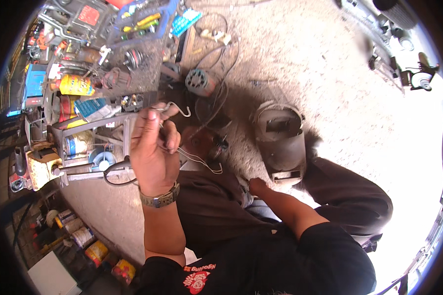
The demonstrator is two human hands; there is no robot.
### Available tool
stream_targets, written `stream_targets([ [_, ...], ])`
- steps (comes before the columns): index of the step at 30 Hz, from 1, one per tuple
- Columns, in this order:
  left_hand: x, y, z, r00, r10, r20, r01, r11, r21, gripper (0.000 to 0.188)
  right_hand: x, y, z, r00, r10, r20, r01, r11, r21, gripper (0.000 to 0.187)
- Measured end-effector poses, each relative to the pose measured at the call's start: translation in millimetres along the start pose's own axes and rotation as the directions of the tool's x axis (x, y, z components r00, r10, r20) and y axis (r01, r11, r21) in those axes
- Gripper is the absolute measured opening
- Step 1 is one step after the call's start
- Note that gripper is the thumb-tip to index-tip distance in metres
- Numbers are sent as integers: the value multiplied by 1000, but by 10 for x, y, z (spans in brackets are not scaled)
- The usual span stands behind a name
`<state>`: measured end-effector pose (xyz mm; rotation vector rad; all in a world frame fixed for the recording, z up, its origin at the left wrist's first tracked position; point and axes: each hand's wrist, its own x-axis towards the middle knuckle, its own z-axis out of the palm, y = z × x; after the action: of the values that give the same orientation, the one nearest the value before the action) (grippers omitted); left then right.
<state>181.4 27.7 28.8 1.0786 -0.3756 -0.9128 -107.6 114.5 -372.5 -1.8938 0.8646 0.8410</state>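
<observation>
Raised in front of the camera, the left hand (pixel 152 147) is closed around a thin pale wire (pixel 198 158), pinched between thumb and fingers; a watch sits on its wrist. One end of the wire curls into a small hook (pixel 178 107) just above the fingertips, and the rest loops down to the right of the palm, hanging free. The right hand (pixel 257 187) rests low near the person's lap, fingers curled; whether it holds anything cannot be told. Dark-handled pliers or snips (pixel 117 173) show just left of the left hand, apparently lying behind it, not in its grip. On the sandy ground beyond lie a grey welding mask (pixel 279 142), a small motor (pixel 200 81) and tangled cables. As a judgement, the wire work looks partway: one end is already hooked, while the trailing length remains loose and unshaped.
</observation>
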Motion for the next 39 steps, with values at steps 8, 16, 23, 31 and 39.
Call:
stream_targets([
  [8,-37,-49,26,996,-3,89,16,988,-152,20,-626,-671,-1619,951,-105,-291,217,896,387,35],
  [16,-106,-270,347,914,-289,284,385,838,-386,11,-2316,-769,-3346,782,-140,-607,623,182,761,24],
  [23,-207,-239,671,810,-367,458,554,735,-392,8,-3324,-628,-3238,792,-95,-604,539,-359,762,23],
  [31,-314,-676,768,773,-353,527,558,774,-300,22,-2910,-272,-2936,824,-20,-566,536,-297,790,23],
  [39,-225,-820,707,770,-342,538,584,718,-379,19,-3113,-566,-2888,848,-201,-490,460,-179,870,53],
])
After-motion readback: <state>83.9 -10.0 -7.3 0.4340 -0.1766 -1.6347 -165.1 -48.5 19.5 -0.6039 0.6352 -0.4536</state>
